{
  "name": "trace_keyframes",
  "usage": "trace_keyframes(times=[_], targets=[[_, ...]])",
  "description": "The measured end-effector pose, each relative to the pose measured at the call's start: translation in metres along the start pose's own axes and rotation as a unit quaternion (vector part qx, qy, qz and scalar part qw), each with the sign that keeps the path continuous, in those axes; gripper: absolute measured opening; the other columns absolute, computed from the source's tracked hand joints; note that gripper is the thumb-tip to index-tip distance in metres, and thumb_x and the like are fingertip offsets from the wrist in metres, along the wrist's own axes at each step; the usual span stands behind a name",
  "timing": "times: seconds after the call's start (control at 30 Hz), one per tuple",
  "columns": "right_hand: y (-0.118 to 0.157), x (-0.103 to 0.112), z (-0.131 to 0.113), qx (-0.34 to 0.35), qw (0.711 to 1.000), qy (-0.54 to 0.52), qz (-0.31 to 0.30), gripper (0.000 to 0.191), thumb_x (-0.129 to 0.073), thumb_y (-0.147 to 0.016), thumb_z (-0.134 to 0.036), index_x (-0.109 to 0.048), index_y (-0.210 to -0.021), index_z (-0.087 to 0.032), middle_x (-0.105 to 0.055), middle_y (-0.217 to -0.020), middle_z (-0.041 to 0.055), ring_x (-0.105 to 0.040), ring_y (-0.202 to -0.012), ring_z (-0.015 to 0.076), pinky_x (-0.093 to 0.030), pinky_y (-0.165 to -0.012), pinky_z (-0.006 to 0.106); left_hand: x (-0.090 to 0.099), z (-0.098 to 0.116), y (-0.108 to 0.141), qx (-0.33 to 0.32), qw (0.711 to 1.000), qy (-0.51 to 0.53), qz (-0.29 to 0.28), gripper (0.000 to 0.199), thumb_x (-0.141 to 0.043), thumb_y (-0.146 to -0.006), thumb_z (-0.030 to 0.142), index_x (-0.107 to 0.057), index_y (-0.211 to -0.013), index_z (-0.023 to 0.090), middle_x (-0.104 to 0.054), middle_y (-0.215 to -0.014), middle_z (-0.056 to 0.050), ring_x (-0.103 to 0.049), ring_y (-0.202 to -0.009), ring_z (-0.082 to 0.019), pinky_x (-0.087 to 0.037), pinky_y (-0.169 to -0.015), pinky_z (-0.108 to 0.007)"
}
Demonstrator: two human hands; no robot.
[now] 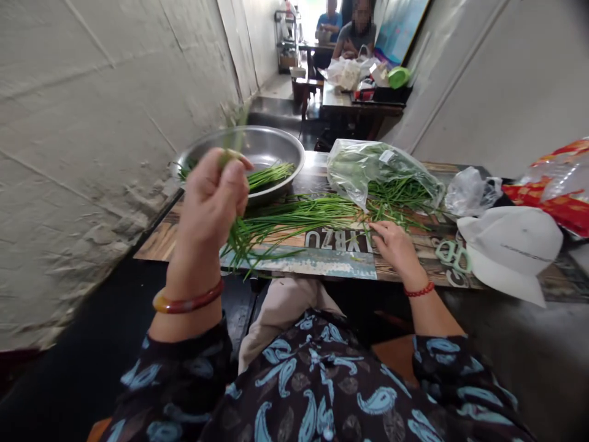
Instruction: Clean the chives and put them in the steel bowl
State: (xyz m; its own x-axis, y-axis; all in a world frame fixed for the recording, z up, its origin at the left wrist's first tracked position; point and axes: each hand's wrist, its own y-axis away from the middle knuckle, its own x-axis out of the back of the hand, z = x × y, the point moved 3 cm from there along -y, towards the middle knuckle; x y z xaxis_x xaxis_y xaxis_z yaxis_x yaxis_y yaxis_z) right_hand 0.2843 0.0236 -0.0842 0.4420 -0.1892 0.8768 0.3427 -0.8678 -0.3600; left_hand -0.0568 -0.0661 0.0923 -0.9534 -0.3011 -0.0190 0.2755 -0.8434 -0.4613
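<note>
Left of center, the left hand (214, 199) grips a few blurred green stalks (235, 132) before the steel basin (257, 147). The loose garlic chives (313, 212) stretch left-to-right across mid-frame, their right ends nearest the right hand (396, 248), whose fingertips reach up-left toward them; whether it pinches any, I cannot tell.

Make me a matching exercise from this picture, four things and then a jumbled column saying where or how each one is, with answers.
Column one:
1. White cap
2. Metal basin
3. Bead bracelet
4. Left hand

Column two:
A. Red
B. Raised, gripping blurred green stalks
C. On the right side of the table
D. Silver, with greens inside

Pairs: 1-C, 2-D, 3-A, 4-B
</note>
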Motion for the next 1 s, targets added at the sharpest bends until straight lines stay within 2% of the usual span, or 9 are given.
trace_keyframes(times=[0.13,0.2,0.3,0.47,0.6,0.67,0.77,0.9,1.0], targets=[[-0.019,-0.007,-0.015,0.041,0.998,-0.048,0.018,0.035,-0.047,-0.094,-0.025,-0.069,-0.120,-0.019,-0.069,-0.119,0.0120,-0.063,-0.107,0.0254,-0.046,-0.094,0.038,-0.019,-0.035,0.012,0.001,0.972,-0.204,-0.115,0.006,-0.067,-0.081,0.023,-0.066,-0.077,0.019,-0.053,-0.066,0.000,-0.043,-0.064,-0.014,-0.030,-0.056,-0.024],[-0.030,-0.016,-0.028,0.059,0.996,-0.074,-0.002,0.032,-0.047,-0.094,-0.024,-0.071,-0.116,-0.019,-0.071,-0.113,0.0103,-0.064,-0.103,0.0239,-0.046,-0.094,0.037,-0.032,-0.067,0.019,0.029,0.955,-0.245,-0.164,0.014,-0.060,-0.085,0.027,-0.063,-0.074,0.019,-0.053,-0.065,0.000,-0.045,-0.065,-0.015,-0.032,-0.061,-0.024],[-0.045,-0.030,-0.041,0.051,0.997,-0.061,-0.022,0.029,-0.050,-0.093,-0.022,-0.073,-0.110,-0.018,-0.073,-0.110,0.0105,-0.064,-0.102,0.0240,-0.045,-0.095,0.037,-0.047,-0.114,0.031,0.078,0.939,-0.276,-0.188,0.020,-0.055,-0.088,0.029,-0.058,-0.070,0.019,-0.050,-0.062,0.001,-0.046,-0.064,-0.015,-0.032,-0.063,-0.025],[-0.059,-0.040,-0.035,-0.023,1.000,-0.006,-0.020,0.019,-0.058,-0.089,-0.023,-0.075,-0.096,-0.020,-0.071,-0.104,0.0116,-0.061,-0.100,0.0258,-0.044,-0.091,0.040,-0.055,-0.160,0.050,0.112,0.962,-0.226,-0.105,0.023,-0.046,-0.090,0.031,-0.059,-0.077,0.018,-0.053,-0.067,0.001,-0.048,-0.069,-0.015,-0.034,-0.067,-0.025],[-0.059,-0.037,-0.026,-0.029,0.990,-0.131,0.045,0.014,-0.063,-0.085,-0.027,-0.074,-0.086,-0.019,-0.071,-0.095,0.0086,-0.061,-0.090,0.0221,-0.045,-0.086,0.036,-0.054,-0.170,0.057,0.136,0.973,-0.179,-0.051,0.022,-0.052,-0.088,0.036,-0.060,-0.079,0.018,-0.054,-0.069,0.001,-0.048,-0.069,-0.014,-0.038,-0.067,-0.024],[-0.059,-0.036,-0.021,-0.045,0.963,-0.254,0.084,0.018,-0.064,-0.084,-0.034,-0.074,-0.088,-0.019,-0.071,-0.090,0.0060,-0.061,-0.079,0.0182,-0.046,-0.078,0.032,-0.053,-0.170,0.058,0.143,0.975,-0.167,-0.036,0.022,-0.055,-0.086,0.037,-0.062,-0.081,0.017,-0.056,-0.069,0.001,-0.050,-0.068,-0.014,-0.040,-0.066,-0.023],[-0.059,-0.036,-0.017,-0.101,0.916,-0.378,0.085,0.028,-0.065,-0.081,-0.043,-0.073,-0.087,-0.018,-0.068,-0.074,0.0017,-0.055,-0.064,0.0141,-0.043,-0.063,0.027,-0.052,-0.168,0.058,0.141,0.976,-0.163,-0.011,0.026,-0.053,-0.088,0.037,-0.067,-0.083,0.017,-0.062,-0.069,-0.001,-0.056,-0.071,-0.015,-0.043,-0.066,-0.024],[-0.055,-0.030,-0.025,-0.132,0.888,-0.433,0.078,0.031,-0.064,-0.081,-0.047,-0.071,-0.077,-0.017,-0.066,-0.067,0.0001,-0.054,-0.062,0.0129,-0.041,-0.063,0.025,-0.050,-0.155,0.052,0.109,0.978,-0.173,0.027,0.031,-0.050,-0.091,0.038,-0.071,-0.087,0.016,-0.067,-0.072,-0.003,-0.061,-0.075,-0.017,-0.046,-0.067,-0.025],[-0.049,-0.019,-0.035,-0.115,0.893,-0.427,0.088,0.034,-0.061,-0.085,-0.049,-0.068,-0.072,-0.018,-0.065,-0.065,-0.0007,-0.053,-0.062,0.0124,-0.040,-0.064,0.025,-0.049,-0.138,0.044,0.051,0.980,-0.189,0.035,0.033,-0.050,-0.094,0.039,-0.072,-0.092,0.016,-0.069,-0.078,-0.004,-0.062,-0.080,-0.017,-0.047,-0.072,-0.025]])
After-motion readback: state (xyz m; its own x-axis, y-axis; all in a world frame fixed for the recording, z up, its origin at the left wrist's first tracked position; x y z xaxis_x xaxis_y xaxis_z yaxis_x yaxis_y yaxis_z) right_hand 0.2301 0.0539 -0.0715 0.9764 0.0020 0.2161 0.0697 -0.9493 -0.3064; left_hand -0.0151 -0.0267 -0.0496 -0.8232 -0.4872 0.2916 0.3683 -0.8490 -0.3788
